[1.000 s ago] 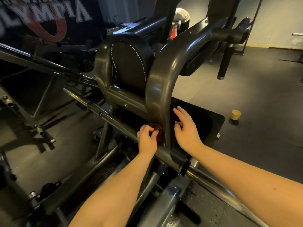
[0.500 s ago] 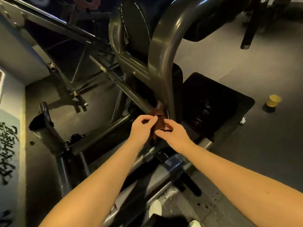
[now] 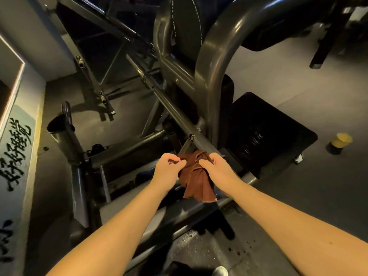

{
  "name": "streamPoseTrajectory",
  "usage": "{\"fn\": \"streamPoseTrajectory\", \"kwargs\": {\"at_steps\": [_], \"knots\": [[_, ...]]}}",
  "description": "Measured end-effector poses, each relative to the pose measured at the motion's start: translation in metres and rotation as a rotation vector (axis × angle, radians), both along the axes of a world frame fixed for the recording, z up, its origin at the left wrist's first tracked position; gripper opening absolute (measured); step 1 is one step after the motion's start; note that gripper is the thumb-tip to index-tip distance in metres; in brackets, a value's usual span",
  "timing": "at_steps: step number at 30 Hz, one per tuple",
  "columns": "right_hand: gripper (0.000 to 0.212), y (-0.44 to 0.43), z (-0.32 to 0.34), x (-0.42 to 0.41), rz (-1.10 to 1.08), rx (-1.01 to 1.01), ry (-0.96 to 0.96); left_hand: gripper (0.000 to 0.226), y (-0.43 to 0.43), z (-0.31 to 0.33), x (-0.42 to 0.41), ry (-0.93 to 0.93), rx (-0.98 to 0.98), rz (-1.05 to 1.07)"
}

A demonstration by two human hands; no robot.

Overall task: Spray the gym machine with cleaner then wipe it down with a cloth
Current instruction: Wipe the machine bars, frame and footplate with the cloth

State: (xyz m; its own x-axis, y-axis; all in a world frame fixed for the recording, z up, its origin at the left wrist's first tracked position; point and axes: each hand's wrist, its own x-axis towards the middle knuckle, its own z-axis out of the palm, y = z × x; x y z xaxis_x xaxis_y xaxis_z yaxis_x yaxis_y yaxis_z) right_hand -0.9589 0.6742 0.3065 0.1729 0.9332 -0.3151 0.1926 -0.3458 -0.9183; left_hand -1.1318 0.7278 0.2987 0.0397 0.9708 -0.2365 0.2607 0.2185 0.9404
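Your cloth (image 3: 196, 180) is soft, matt, rust-brown fabric, creased into loose folds. The gym machine (image 3: 211, 56) before you has a curved frame of smooth grey-painted metal, glossy enough to carry bright streaks of light; its slanted bar (image 3: 171, 110) is duller, bare-looking metal. The pad (image 3: 186, 26) above looks like smooth black vinyl with white stitching. The floor (image 3: 328, 196) under it is matt grey, faintly grainy.

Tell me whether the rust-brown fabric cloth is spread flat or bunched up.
Bunched up: the rust-brown fabric cloth hangs in crumpled folds, pinched between the left hand and the right hand.
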Motion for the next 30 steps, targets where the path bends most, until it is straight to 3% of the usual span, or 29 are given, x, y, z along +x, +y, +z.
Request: {"fn": "streamPoseTrajectory", "kwargs": {"at_steps": [4,8,10,13,15,18,22,26,30], "knots": [[0.016,0.012,0.016,0.006,-0.162,0.053,-0.011,0.013,0.007,-0.007,0.007,-0.087,-0.045,-0.015],[0.015,0.038,0.035,0.022,-0.261,0.311,-0.31,0.021,0.027,-0.013,0.02,-0.116,-0.073,-0.111],[0.025,0.049,0.031,0.029,-0.197,0.33,-0.528,0.025,0.038,-0.018,0.025,-0.112,-0.091,-0.127],[0.037,0.056,0.005,0.033,0.097,0.106,-0.74,0.03,0.051,-0.034,0.03,-0.036,-0.127,-0.114],[0.039,0.054,-0.007,0.031,0.25,0.017,-0.753,0.035,0.059,-0.043,0.033,-0.038,-0.151,-0.094],[0.036,0.058,-0.013,0.027,0.301,0.023,-0.806,0.038,0.079,-0.049,0.04,-0.11,-0.152,-0.106],[0.033,0.084,-0.024,0.025,0.182,0.108,-0.758,0.052,0.113,-0.063,0.058,-0.061,-0.125,-0.21],[0.03,0.112,-0.025,0.021,0.065,0.113,-0.614,0.034,0.122,-0.078,0.063,-0.021,-0.077,-0.214],[0.032,0.081,-0.026,0.032,0.125,0.089,-0.695,0.054,0.113,-0.077,0.061,0.027,-0.018,-0.229]]}}
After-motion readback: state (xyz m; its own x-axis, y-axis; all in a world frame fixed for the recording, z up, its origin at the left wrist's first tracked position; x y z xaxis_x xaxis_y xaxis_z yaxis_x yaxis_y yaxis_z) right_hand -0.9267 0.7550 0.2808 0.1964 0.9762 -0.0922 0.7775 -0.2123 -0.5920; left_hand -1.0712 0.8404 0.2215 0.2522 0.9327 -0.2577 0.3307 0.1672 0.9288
